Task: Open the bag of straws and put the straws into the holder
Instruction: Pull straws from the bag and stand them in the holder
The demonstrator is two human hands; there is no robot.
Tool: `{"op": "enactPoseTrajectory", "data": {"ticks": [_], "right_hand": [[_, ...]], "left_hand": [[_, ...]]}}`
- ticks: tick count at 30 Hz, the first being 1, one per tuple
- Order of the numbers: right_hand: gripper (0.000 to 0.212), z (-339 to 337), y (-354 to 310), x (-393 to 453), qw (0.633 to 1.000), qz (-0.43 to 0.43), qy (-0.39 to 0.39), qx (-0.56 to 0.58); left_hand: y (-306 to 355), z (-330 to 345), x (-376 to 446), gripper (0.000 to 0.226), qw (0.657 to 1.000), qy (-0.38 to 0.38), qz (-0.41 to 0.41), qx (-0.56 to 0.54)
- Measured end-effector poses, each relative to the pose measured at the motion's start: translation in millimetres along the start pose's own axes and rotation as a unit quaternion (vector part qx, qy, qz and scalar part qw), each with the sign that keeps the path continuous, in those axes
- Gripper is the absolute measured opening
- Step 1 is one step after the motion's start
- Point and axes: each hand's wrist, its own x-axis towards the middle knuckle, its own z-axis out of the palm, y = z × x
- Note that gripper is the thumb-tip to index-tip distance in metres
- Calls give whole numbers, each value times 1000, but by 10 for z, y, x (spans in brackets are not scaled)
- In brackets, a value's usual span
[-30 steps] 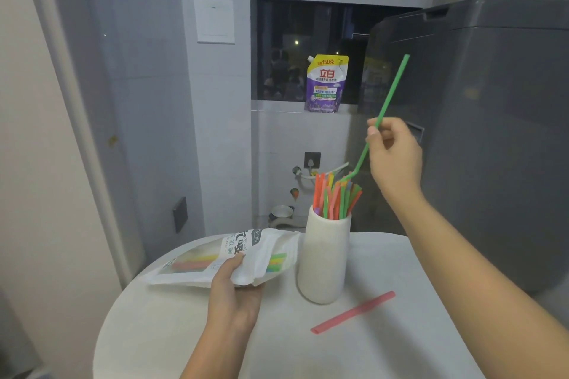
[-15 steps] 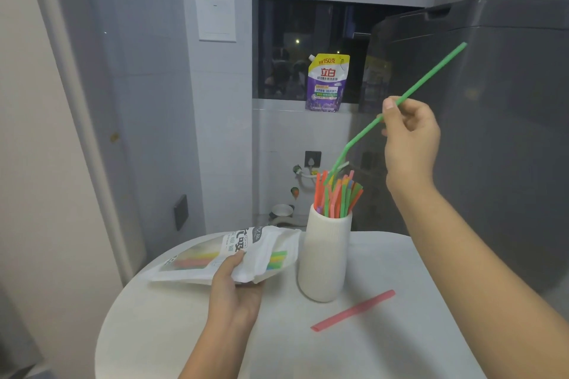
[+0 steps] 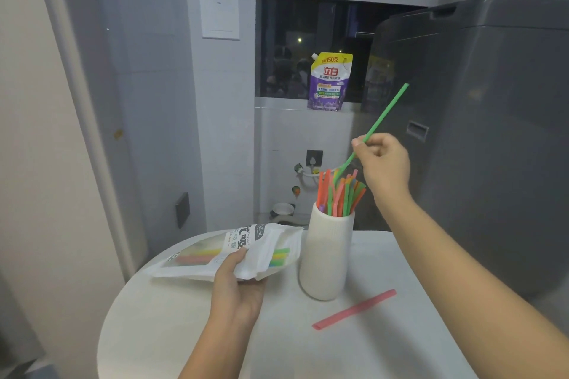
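On the round white tabletop [image 3: 172,332], nearest the camera, the left hand [image 3: 238,286] grips the white bag of straws [image 3: 234,251] by its open end, thumb on top and the rest curled under, just as it did a second ago; several coloured straws show at the bag's mouth, so there is more to unload. A red strip [image 3: 354,309], probably the torn-off seal, lies flat on the tabletop to the right of the holder [image 3: 328,255], apart from it and unmoved. The white holder stands upright just beside the bag, already bristling with orange, green and pink straws. Above it is where the change lies: the right hand [image 3: 383,168] pinches a green straw [image 3: 386,112] between thumb and curled fingers, and over the last second it has lifted, swung the long end out to the right, then come back down. The bent lower end now dips among the tops of the straws in the holder. This one looks close to release. Behind, a detergent pouch [image 3: 329,81] sits on the window ledge.
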Motion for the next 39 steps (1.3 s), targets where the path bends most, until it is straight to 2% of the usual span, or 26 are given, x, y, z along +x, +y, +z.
{"op": "enactPoseTrajectory", "data": {"ticks": [3, 7, 11, 13, 18, 21, 23, 25, 27, 30, 32, 33, 35, 39], "right_hand": [[17, 16, 50, -50, 995, -1, -61, -84], [14, 30, 65, -116, 966, -23, -144, -214], [22, 18, 19, -106, 964, 25, -191, -183], [20, 19, -9, -98, 970, 18, -185, -155], [17, 23, -24, -117, 990, -48, -97, -89], [12, 45, 35, -108, 979, -68, -100, -163], [18, 66, 84, -102, 963, -50, -135, -229], [30, 75, 95, -134, 972, -38, -143, -184], [39, 68, 120, -188, 976, -114, -116, -144], [38, 54, 213, -282, 920, -241, -186, -245], [42, 41, 267, -304, 890, -242, -241, -302], [44, 32, 275, -301, 887, -243, -243, -310], [45, 3, 246, -297, 894, -260, -215, -295], [42, -146, 213, -382, 941, -261, -104, -187]], "left_hand": [[-8, -6, 6, 16, 1000, -1, 0, 0], [-6, -20, 19, 16, 1000, 0, 3, 2], [-15, -19, 20, 16, 1000, 1, 3, 3], [-18, -22, 28, 16, 1000, 3, 2, 3], [-20, -11, 25, 16, 1000, 3, -3, -1], [-13, -16, 24, 15, 1000, 1, -4, 0], [-7, -20, 31, 16, 1000, -1, -2, -2], [-2, -24, 35, 16, 1000, -1, 1, -3], [-4, -28, 41, 17, 1000, 2, 3, 0], [-15, -26, 42, 17, 1000, 2, 4, 4], [-20, -21, 41, 18, 1000, 5, 7, 6], [-23, -25, 43, 18, 1000, 7, 8, 8], [-25, -31, 51, 17, 1000, 11, 7, 11], [-37, -37, 81, 16, 1000, 14, 3, 21]]}}
